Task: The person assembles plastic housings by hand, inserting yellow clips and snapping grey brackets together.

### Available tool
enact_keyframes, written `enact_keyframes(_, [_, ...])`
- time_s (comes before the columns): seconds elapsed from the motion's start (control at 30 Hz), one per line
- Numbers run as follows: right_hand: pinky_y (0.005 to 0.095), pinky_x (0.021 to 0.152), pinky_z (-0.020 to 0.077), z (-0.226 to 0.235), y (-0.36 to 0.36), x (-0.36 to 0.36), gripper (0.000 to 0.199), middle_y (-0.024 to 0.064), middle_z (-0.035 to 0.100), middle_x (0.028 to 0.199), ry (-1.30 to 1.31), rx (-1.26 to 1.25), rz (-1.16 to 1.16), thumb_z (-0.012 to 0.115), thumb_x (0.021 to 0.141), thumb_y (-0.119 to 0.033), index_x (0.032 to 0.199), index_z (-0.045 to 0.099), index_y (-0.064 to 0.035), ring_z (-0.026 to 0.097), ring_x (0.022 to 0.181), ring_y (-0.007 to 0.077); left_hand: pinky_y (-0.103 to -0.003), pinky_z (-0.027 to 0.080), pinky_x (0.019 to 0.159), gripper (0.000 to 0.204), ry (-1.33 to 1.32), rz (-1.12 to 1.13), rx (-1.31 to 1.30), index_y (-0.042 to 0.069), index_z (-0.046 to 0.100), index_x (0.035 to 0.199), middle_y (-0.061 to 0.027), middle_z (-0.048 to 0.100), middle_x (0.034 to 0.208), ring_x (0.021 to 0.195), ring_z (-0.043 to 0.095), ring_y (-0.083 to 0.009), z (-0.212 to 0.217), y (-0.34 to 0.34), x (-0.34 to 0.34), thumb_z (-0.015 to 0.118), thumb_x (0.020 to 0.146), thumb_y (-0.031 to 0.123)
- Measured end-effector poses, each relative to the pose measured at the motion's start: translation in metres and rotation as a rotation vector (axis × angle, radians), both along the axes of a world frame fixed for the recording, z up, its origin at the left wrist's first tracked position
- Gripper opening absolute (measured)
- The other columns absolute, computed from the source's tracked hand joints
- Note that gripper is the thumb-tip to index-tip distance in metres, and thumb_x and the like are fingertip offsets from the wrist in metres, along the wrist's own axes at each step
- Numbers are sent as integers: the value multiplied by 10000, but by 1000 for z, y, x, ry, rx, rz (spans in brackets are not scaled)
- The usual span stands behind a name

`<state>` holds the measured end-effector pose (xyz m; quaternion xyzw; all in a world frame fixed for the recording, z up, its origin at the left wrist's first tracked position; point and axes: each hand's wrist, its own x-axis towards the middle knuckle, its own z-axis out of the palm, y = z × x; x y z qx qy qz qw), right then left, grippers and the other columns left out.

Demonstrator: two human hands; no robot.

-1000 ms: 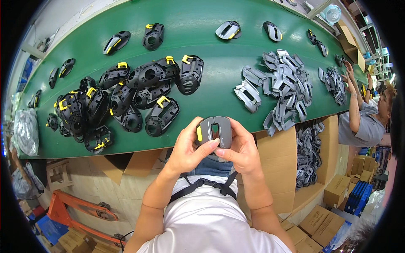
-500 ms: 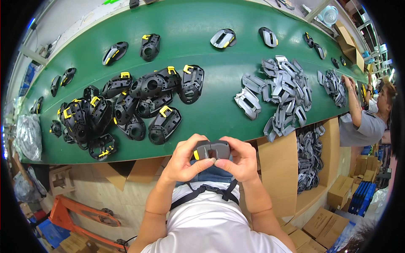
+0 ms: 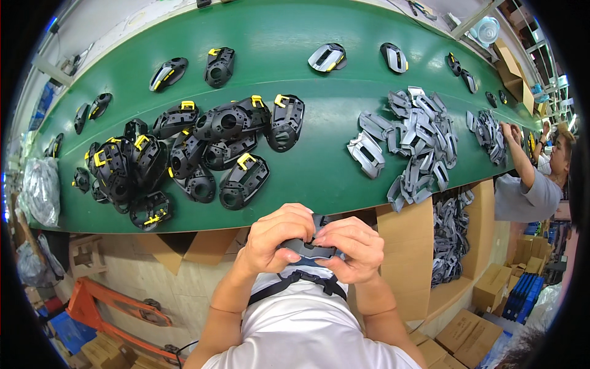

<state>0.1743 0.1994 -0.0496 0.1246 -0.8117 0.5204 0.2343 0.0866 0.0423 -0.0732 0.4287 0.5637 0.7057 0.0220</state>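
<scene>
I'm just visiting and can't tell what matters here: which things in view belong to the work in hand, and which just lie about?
Seemingly part of the work:
dark grey part, held by the left hand and right hand
yellow-clipped black shells
grey frames piled on the green table

Seemingly just lying about:
orange pallet jack
clear plastic bag

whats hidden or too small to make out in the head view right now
All in the head view:
- Held dark part: much of its outline is covered by the left hand and right hand.
- Piled black shells: the lower ones are partly hidden by those on top.
- Open cardboard box: its bottom is covered by grey pieces.
- Co-worker's hand: too small to tell what the fingers grip, if anything.
</scene>
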Motion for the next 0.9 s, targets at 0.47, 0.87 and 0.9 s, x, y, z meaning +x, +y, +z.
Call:
enact_keyframes(0.47, [422,995,335,20,7,2,260,-45,605,1085,198,615,-63,740,689,-214,937,717,-291,503,1073,205,-245,456,757,410,-917,-303,-58,-43,485,1216,-50,584,1000,859,537,-92,12,-10,6,577,901,202])
enact_keyframes(0.87, [291,852,448,-14,-19,5,509,111,554,1051,-413,-624,-98,709,749,-215,1122,508,67,553,959,158,-230,417,665,392,-576,189,-89,-58,474,1095,-68,585,862,735,492,-87,11,6,20,533,885,267])
enact_keyframes(0.9, [281,829,450,-8,-20,1,437,105,563,990,-415,-610,-126,690,737,-193,1053,528,63,558,888,147,-234,412,653,422,-569,198,-107,-59,474,1095,-71,586,849,727,489,-90,10,6,19,525,887,305])
